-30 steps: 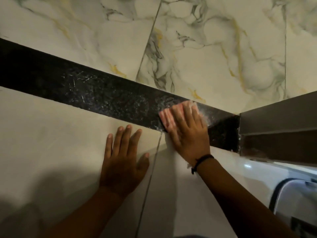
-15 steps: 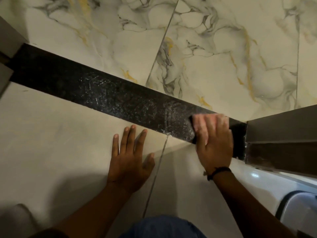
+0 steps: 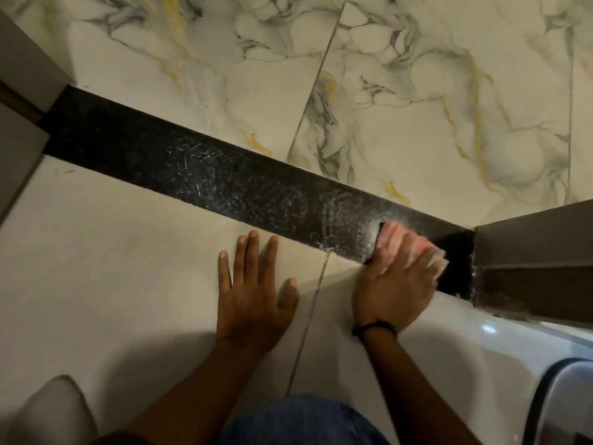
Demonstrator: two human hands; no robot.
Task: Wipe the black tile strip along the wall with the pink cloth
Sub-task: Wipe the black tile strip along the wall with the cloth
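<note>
The black tile strip [image 3: 224,184] runs diagonally from upper left to the right, speckled with white smears. My right hand [image 3: 394,287] presses the pink cloth [image 3: 393,237] flat onto the strip near its right end, fingers spread over the cloth and blurred by motion. The patch of strip right of the cloth looks dark and free of smears. My left hand [image 3: 253,293] rests flat and spread on the plain beige tile below the strip, holding nothing.
A grey-brown ledge or frame [image 3: 532,261] butts against the strip's right end. Marble-patterned tiles [image 3: 401,107] lie above the strip. A white rounded fixture with a dark rim [image 3: 564,393] sits at lower right, a grey object [image 3: 54,409] at lower left.
My right hand has slid the pink cloth rightwards along the strip toward the ledge. The left hand has stayed planted on the beige tile. The view has shifted.
</note>
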